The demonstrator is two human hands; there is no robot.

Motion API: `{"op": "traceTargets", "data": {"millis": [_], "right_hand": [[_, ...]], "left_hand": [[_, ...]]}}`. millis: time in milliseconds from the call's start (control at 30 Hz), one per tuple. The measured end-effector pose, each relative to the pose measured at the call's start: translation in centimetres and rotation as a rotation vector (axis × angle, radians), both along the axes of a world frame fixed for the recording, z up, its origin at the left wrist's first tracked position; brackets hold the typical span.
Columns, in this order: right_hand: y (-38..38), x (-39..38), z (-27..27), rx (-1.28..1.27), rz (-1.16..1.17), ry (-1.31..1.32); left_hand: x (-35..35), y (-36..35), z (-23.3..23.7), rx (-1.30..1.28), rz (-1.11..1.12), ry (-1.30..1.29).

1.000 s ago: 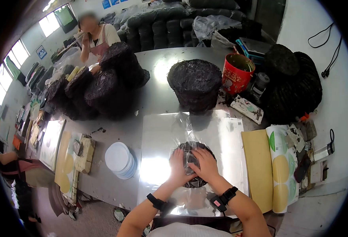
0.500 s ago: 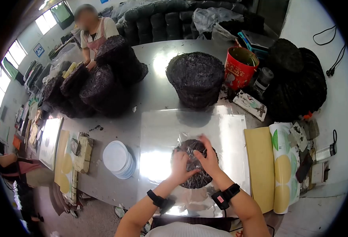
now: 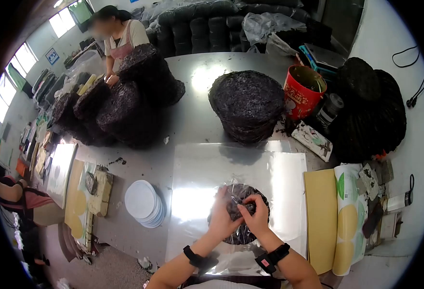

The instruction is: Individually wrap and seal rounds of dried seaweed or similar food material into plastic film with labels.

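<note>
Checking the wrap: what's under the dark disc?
The dark disc, wrapped in clear film, lies on a shiny sheet. The left hand and right hand cover its middle; whatever is directly beneath is hidden.

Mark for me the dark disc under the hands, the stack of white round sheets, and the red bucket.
dark disc (image 3: 242,234), head view, its uncovered lower part.
stack of white round sheets (image 3: 141,199), head view, middle of the top sheet.
red bucket (image 3: 297,103), head view, its outer wall.
</note>
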State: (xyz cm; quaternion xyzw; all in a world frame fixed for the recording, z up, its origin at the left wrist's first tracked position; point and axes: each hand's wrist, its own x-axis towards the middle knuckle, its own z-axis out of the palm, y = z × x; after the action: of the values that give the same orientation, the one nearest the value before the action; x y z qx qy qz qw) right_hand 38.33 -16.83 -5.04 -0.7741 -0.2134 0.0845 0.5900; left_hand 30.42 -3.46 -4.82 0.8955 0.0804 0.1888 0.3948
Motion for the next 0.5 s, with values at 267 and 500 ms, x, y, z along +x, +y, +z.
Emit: {"op": "traceTargets", "data": {"millis": [267,500], "right_hand": [[-0.6,0.7,0.1,-0.208,0.242,-0.26],[0.2,1.0,0.8,-0.061,0.23,-0.358]], "left_hand": [[-0.6,0.0,-0.5,-0.136,0.014,0.033],[0.0,-0.4,-0.3,-0.2,0.066,-0.169]]}}
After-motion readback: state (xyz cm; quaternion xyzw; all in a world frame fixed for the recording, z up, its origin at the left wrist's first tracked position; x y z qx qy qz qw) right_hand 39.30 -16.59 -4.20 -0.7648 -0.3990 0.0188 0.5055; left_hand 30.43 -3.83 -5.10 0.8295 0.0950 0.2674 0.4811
